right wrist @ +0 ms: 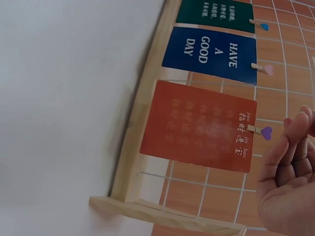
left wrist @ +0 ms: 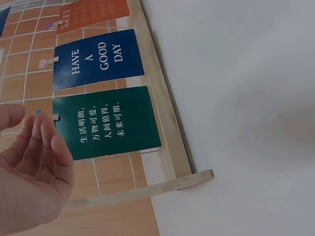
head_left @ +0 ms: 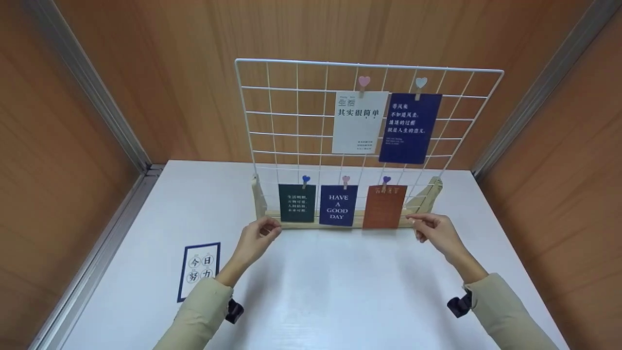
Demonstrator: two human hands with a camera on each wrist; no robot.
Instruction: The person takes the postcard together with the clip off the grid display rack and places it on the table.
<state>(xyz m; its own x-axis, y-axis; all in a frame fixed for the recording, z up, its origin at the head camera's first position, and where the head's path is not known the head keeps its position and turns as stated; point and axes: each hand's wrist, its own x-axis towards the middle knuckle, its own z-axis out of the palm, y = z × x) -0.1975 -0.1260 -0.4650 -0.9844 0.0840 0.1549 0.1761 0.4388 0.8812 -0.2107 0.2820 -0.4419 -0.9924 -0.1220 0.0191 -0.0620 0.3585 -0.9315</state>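
Observation:
My left hand (head_left: 257,239) hovers before the lower left of a white wire grid (head_left: 297,115), near the green card (head_left: 297,204). Its fingers are loosely bent, the thumb apart from them in the left wrist view, and nothing shows in it. On the other side, my right hand (head_left: 437,233) is by the orange card (head_left: 384,208), fingers bent and thumb close to the index finger; I see nothing held. Between these cards hangs a blue HAVE A GOOD DAY card (head_left: 338,206). Small heart clips, such as the purple heart clip (right wrist: 266,132), hold the cards.
Higher on the grid hang a white card (head_left: 359,121) and a dark blue card (head_left: 410,129). A wooden base (left wrist: 170,132) supports the grid on the white table (head_left: 335,291). One blue-bordered card (head_left: 199,271) lies at left, partly behind my left sleeve. Wood-pattern panels surround the table.

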